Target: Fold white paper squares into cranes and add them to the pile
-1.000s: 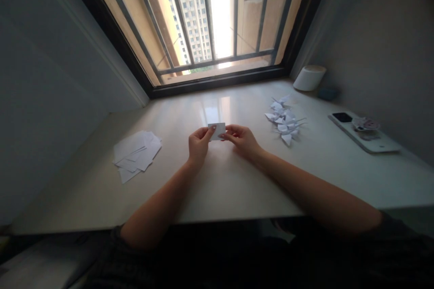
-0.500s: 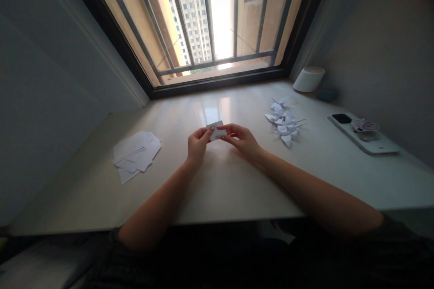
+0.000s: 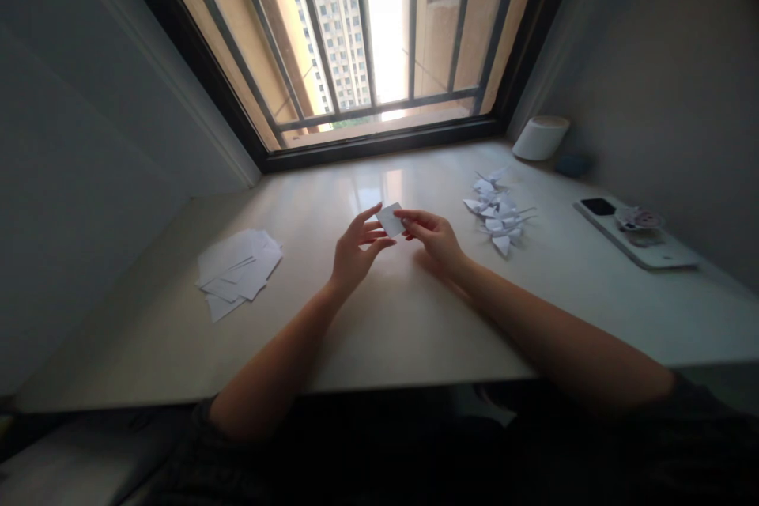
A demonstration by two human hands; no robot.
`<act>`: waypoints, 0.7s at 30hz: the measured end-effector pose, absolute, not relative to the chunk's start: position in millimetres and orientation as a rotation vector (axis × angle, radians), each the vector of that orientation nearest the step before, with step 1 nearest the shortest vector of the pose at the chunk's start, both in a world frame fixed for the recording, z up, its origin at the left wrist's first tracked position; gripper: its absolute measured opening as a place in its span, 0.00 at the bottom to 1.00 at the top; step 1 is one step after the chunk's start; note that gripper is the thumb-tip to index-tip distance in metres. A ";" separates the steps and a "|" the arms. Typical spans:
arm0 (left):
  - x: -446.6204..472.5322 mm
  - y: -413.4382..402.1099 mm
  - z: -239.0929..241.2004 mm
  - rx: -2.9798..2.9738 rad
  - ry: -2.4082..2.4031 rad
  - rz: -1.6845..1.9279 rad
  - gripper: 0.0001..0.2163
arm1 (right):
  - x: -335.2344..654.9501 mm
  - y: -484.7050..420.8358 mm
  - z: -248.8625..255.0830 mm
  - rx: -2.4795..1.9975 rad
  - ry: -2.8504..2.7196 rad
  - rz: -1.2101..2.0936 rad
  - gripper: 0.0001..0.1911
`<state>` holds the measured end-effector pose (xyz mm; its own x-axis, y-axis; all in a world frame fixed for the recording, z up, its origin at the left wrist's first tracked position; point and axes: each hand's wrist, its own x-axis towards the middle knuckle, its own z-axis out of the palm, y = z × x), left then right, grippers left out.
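Observation:
A small folded square of white paper (image 3: 388,219) is held above the middle of the table. My right hand (image 3: 436,239) pinches its right edge between thumb and fingers. On the other side, my left hand (image 3: 357,247) has its thumb and fingers spread around the paper's left part; whether a fingertip touches it is hard to tell. To the right lies a cluster of folded white paper cranes (image 3: 499,215). Loose white paper sheets (image 3: 240,265) lie overlapping on the left.
The pale table (image 3: 379,332) runs up to a barred window (image 3: 379,126). A phone (image 3: 637,237) with a grip on its back lies at the right. By the right wall stand a white cylindrical object (image 3: 541,138) and a small dark blue item (image 3: 573,166).
My left hand has loosened its pinch and spread its fingers. The folded paper has turned and shifted slightly right and up, now in my right hand's pinch.

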<state>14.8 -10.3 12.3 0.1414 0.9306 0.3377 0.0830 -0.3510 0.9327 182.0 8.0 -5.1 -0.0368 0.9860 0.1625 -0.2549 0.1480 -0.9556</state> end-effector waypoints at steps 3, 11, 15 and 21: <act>14.0 -11.0 14.0 1.661 1.105 1.322 0.20 | 182.4 7.6 -5.0 -0.863 -1.163 1.245 0.14; 14.1 -7.5 12.3 1.501 1.129 1.294 0.18 | 180.1 5.2 -2.6 -0.902 -1.306 1.087 0.14; 13.5 -4.1 7.4 1.419 1.053 1.291 0.17 | 180.4 3.8 -1.4 -0.892 -1.380 1.032 0.15; 12.6 -2.9 8.8 1.206 1.011 1.274 0.20 | 180.1 0.5 1.9 -0.873 -1.498 0.958 0.19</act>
<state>12.6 -2.9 8.8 0.0716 0.9933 0.0908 -0.1376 -0.0803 0.9872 180.1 0.5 1.9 -0.1268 0.9097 0.3954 0.0226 0.4012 -0.9157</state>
